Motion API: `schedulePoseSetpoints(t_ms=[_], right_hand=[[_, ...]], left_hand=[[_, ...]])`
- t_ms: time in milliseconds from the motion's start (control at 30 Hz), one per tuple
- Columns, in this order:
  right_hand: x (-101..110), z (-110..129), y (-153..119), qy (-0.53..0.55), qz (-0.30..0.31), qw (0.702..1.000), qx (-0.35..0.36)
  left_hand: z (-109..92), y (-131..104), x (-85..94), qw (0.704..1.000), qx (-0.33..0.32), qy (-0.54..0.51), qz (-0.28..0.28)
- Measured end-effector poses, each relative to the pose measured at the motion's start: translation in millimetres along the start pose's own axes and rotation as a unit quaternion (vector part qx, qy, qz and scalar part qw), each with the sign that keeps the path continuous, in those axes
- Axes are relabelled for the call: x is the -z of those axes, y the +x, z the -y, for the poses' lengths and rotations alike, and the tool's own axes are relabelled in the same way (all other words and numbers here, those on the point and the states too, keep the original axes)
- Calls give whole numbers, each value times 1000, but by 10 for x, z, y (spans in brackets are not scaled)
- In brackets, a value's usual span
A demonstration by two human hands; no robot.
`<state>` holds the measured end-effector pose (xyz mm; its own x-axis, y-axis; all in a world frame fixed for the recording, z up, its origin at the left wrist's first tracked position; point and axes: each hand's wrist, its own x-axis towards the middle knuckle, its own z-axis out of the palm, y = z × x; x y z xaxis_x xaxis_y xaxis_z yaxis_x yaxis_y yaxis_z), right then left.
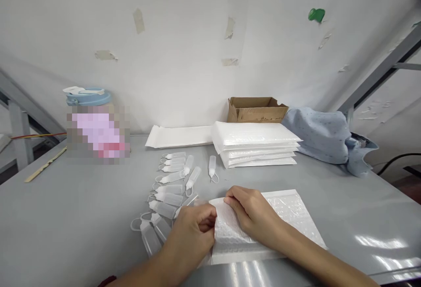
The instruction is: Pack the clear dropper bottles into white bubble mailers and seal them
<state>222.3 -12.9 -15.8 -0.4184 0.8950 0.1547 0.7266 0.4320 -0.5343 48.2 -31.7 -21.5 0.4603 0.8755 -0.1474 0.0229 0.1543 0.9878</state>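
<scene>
Head view shows the left hand point(195, 229) pinching the left end of a bubble mailer point(291, 208) on the grey table point(82, 221); the right hand point(251, 210) pinches its far edge. Handling this end seems the present step; the next move probably needs steady grip. Beyond lie squeeze bottles point(170, 189), then stacked mailers point(256, 144), then a cardboard box point(258, 114).

Behind, a plain white wall point(184, 24), spotted with scraps of beige tape point(138, 20) and, high on the right, a small green scrap point(316, 15). In front, a smooth gray table point(82, 217), glossy, with bright streaks of reflected light point(381, 242) along its front and right. To either side, sloping gray metal beams: a left beam point(30, 105) and a right beam point(375, 76).
</scene>
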Motion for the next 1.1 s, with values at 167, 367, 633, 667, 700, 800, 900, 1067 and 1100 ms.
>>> schedulePoseSetpoints(t_ms=[167, 367, 633, 667, 700, 800, 900, 1067, 1100], right_hand=[[160, -139, 43, -20, -39, 999, 2], [355, -311, 75, -10, -61, 998, -15], [373, -280, 73, 27, -68, 997, -15], [372, -275, 76, 30, -65, 997, -15], [370, -272, 80, 32, -61, 997, -15], [356, -270, 92, 35, -51, 998, -19], [341, -283, 102, 38, -46, 998, -26], [311, -308, 117, 48, -43, 997, -41], [301, -309, 121, 50, -42, 997, -42]], left_hand=[[-138, 74, 164, 995, -16, 99, -3], [-458, 322, 448, 911, -57, 395, -101], [-347, 865, 393, 791, -95, 594, -106], [-327, 901, 374, 786, -94, 601, -107], [-321, 925, 360, 783, -91, 605, -109], [-381, 892, 364, 784, -80, 602, -129], [-499, 676, 430, 792, -80, 584, -161], [-499, 146, 586, 823, -162, 535, -104], [-455, 75, 611, 827, -169, 529, -81]])
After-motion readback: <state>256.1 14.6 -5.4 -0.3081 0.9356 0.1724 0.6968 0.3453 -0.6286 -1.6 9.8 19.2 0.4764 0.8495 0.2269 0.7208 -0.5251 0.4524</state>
